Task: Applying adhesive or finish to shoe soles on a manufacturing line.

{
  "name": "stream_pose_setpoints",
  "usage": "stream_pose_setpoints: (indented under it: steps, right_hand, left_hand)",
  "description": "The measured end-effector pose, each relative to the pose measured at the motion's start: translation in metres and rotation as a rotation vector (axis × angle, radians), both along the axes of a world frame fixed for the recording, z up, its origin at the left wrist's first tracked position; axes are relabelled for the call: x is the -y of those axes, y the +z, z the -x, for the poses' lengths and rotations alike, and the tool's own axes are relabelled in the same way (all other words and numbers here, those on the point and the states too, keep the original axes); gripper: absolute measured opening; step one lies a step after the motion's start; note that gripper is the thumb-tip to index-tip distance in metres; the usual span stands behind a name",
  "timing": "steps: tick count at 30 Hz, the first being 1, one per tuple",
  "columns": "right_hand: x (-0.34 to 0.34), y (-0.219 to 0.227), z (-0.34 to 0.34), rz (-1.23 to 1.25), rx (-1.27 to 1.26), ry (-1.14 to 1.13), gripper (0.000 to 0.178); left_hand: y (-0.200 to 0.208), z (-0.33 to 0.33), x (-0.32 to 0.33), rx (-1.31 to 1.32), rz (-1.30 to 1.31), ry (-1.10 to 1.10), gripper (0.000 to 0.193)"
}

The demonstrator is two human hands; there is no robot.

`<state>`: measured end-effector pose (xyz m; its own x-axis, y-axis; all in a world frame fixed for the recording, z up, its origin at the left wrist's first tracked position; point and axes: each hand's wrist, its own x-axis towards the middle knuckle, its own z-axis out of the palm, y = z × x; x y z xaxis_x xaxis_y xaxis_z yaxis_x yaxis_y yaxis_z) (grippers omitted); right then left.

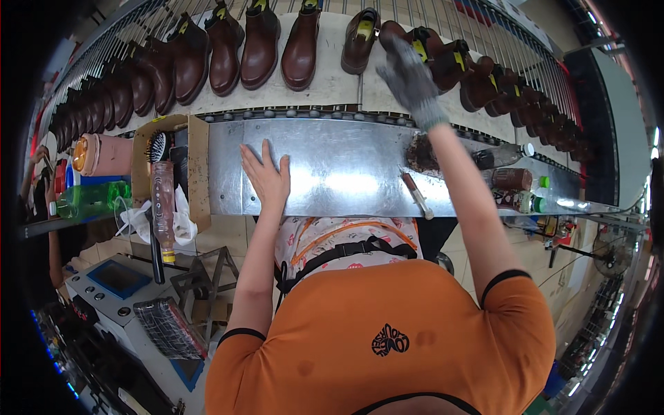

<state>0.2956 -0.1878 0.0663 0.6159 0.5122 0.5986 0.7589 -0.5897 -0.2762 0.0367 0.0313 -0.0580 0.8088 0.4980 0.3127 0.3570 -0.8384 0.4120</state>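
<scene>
My left hand (268, 176) is bare and lies flat, fingers spread, on a shiny metal shelf (332, 159). My right hand (409, 79) wears a grey glove and reaches over the far side of the shelf. Its fingers are stretched out against a brown leather boot (392, 32), thumb apart; the glove hides part of that boot, and I cannot see a grip. Just left of the glove stands another brown boot (360, 43) with a yellow tag inside. Under my right forearm lie a dark, stained clump (420, 153) and a small brush (416, 196).
Brown boots (300, 48) line the roller conveyor (332, 19) to both sides. A cardboard box (199, 166) with a hairbrush (158, 146), a pink tub (107, 153) and a green bottle (93, 198) stand left. Bottles (513, 180) lie right. A co-worker's hand (41, 158) shows far left.
</scene>
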Motion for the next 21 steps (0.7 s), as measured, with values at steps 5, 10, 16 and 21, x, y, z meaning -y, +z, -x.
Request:
stream_pose_setpoints:
  steps: [5, 10, 16, 21]
  right_hand:
    - [0.099, -0.032, 0.163, 0.216, -0.054, -0.058, 0.039]
    - [0.137, -0.033, 0.228, 0.439, -0.658, -0.334, 0.06]
    - [0.156, -0.067, 0.241, 0.086, -0.349, -0.286, 0.049]
    - [0.173, -0.08, 0.24, -0.235, -0.665, -0.561, 0.056]
  left_hand:
    - [-0.005, 0.0, -0.003, -0.045, -0.037, -0.012, 0.061]
    - [0.0, -0.049, 0.025, 0.014, -0.011, -0.194, 0.069]
    - [0.012, -0.138, 0.102, 0.055, 0.416, -0.499, 0.071]
    - [0.048, -0.14, 0.19, -0.059, 1.258, -0.635, 0.074]
